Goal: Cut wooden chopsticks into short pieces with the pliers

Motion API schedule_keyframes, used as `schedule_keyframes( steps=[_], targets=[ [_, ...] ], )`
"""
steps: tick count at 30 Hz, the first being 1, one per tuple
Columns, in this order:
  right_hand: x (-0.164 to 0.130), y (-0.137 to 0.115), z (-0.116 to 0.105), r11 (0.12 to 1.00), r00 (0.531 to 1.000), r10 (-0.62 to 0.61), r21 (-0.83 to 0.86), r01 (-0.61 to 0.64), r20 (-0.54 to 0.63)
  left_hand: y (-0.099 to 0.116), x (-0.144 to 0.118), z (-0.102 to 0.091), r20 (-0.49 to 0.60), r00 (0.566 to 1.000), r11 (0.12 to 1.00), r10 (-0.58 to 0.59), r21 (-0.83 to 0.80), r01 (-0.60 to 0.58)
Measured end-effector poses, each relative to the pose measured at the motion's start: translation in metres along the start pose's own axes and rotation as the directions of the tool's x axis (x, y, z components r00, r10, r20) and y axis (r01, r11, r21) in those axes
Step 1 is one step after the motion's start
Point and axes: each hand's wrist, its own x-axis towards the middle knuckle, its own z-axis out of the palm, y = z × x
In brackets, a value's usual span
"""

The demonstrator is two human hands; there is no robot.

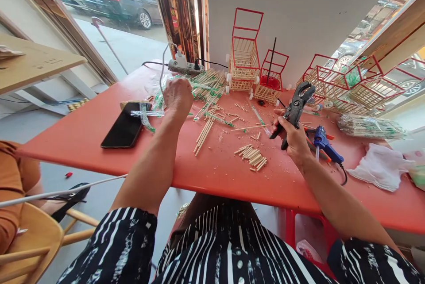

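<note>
My left hand reaches over the far side of the table with its fingers curled down. It is at the near edge of a pile of thin wooden sticks in clear and green plastic wrap; whatever is between its fingers is hidden. In my right hand is a pair of black cutting pliers, jaws pointing up and away. Between the hands lie a few long loose sticks and a cluster of short cut pieces. Wood crumbs are scattered around them.
A black phone lies left of my forearm. Small stick-built carts with red frames stand along the back, near a power strip. At right are a blue glue gun, wrapped sticks and white cloth. A person sits at left.
</note>
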Motion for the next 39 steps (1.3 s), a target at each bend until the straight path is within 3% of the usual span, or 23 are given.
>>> schedule_keyframes(
  steps=[5, 7, 9, 11, 13, 15, 21, 27, 33, 36, 39],
  targets=[
    [0.000, 0.000, 0.000, 1.000, 1.000, 0.000, 0.023, 0.000, -0.001, 0.018, -0.001, -0.025, -0.176, 0.984, 0.984, 0.006, -0.173, -0.037],
    [0.001, -0.001, 0.000, 0.999, 1.000, -0.011, 0.042, 0.012, -0.014, 0.027, 0.001, -0.031, -0.240, 0.971, 0.928, 0.015, -0.358, -0.103],
    [0.003, -0.002, -0.002, 0.997, 0.999, -0.034, 0.075, 0.036, -0.036, 0.034, 0.003, -0.035, -0.246, 0.968, 0.790, -0.055, -0.603, -0.108],
    [0.005, -0.003, -0.004, 0.993, 0.998, -0.053, 0.107, 0.057, -0.044, 0.040, 0.004, -0.036, -0.186, 0.970, 0.591, -0.156, -0.805, -0.059],
    [0.006, -0.004, -0.006, 0.990, 0.998, -0.061, 0.126, 0.064, -0.034, 0.045, 0.003, -0.036, -0.074, 0.975, 0.413, -0.211, -0.910, 0.021],
    [0.006, -0.004, -0.006, 0.991, 0.998, -0.060, 0.119, 0.061, -0.016, 0.050, -0.002, -0.033, 0.054, 0.977, 0.315, -0.204, -0.942, 0.118],
    [0.002, -0.001, -0.002, 0.994, 0.995, -0.102, -0.036, 0.102, 0.002, 0.066, -0.030, -0.004, 0.300, 0.954, 0.326, -0.029, -0.899, 0.292],
    [-0.009, 0.000, 0.001, 0.981, 0.986, -0.009, -0.191, 0.041, 0.165, 0.079, -0.056, 0.024, 0.403, 0.915, 0.266, 0.003, -0.883, 0.388],
    [-0.021, -0.005, 0.004, 0.945, 0.944, 0.023, -0.314, 0.087, 0.329, 0.083, -0.061, 0.023, 0.390, 0.921, 0.205, 0.006, -0.902, 0.381],
    [-0.024, -0.008, 0.006, 0.947, 0.943, 0.029, -0.311, 0.080, 0.331, 0.085, -0.062, 0.022, 0.481, 0.874, 0.179, 0.071, -0.868, 0.463],
    [-0.027, -0.008, 0.009, 0.936, 0.954, 0.025, -0.343, 0.082, 0.298, 0.086, -0.068, 0.026, 0.546, 0.831, 0.211, 0.111, -0.830, 0.517]
  ],
)
